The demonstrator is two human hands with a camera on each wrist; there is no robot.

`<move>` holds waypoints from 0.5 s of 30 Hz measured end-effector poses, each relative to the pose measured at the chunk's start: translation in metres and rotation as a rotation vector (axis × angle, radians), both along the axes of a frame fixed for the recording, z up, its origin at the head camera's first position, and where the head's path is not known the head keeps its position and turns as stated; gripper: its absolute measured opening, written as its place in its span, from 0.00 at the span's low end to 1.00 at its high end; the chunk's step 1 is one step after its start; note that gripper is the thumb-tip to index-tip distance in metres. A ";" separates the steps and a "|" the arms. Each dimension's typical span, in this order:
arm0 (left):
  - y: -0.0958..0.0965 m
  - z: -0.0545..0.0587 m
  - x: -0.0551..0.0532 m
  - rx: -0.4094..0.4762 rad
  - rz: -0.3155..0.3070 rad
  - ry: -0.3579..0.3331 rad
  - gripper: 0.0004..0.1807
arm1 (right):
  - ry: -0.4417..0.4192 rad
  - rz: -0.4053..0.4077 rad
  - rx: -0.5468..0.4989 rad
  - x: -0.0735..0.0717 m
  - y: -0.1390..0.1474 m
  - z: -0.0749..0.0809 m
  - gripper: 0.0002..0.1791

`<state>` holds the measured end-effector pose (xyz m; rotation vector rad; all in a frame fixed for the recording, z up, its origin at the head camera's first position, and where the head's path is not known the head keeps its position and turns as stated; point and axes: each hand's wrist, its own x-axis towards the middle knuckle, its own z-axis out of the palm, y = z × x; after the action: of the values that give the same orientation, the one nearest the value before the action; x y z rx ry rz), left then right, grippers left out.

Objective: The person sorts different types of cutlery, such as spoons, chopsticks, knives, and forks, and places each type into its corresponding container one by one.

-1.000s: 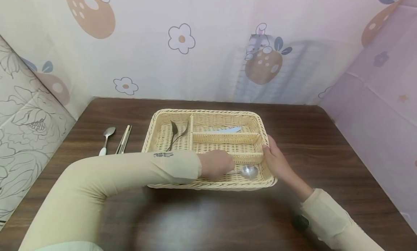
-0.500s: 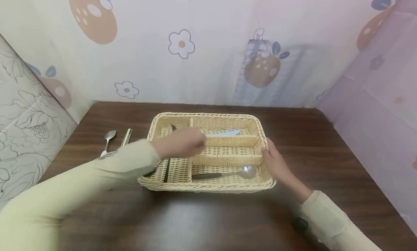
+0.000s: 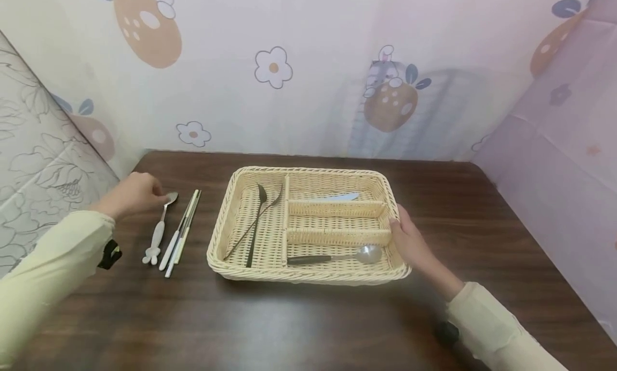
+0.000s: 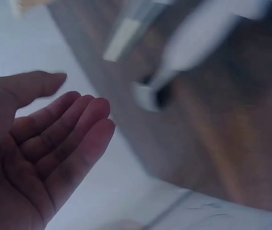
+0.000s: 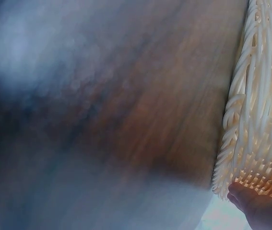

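Note:
In the head view, my left hand (image 3: pixel 135 195) hovers at the bowl of a spoon (image 3: pixel 157 236) with a white, animal-shaped handle end. The left wrist view shows its fingers loosely bent and the thumb apart, nothing between them. My right hand (image 3: pixel 409 241) grips the right end of a cream woven cutlery basket (image 3: pixel 308 277), thumb over the rim. Inside the left compartment, a dark spoon (image 3: pixel 253 237) crosses a thin fork (image 3: pixel 243 236). A spoon with a dark handle (image 3: pixel 369 254) lies in the front compartment; a pale knife blade (image 3: pixel 343 197) shows in the back one.
Beside the white spoon lie a white-handled utensil (image 3: pixel 170 249), its upper end partly hidden, and several chopsticks (image 3: pixel 187 229). The dark wooden table (image 3: pixel 299 328) meets patterned curtains (image 3: pixel 318 108) at the back and sides. The middle basket compartment (image 3: pixel 337 220) holds no cutlery.
My left hand has moved left from the front compartment, across the basket, to the white spoon on the table. The dark-handled spoon lies uncovered there. My right hand stays on the basket.

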<state>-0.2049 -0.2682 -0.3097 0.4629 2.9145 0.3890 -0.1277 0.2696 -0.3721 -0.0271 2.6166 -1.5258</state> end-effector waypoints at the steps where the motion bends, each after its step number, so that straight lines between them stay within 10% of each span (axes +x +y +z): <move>1: -0.004 -0.006 0.001 -0.001 0.030 -0.035 0.15 | 0.001 -0.002 0.006 0.000 0.000 0.000 0.30; 15: -0.011 -0.034 0.015 0.038 0.236 -0.345 0.16 | -0.007 -0.004 0.000 -0.001 -0.002 0.002 0.29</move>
<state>-0.1902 -0.2794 -0.3441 0.0456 2.6305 0.5003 -0.1290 0.2676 -0.3705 -0.0166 2.6125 -1.5241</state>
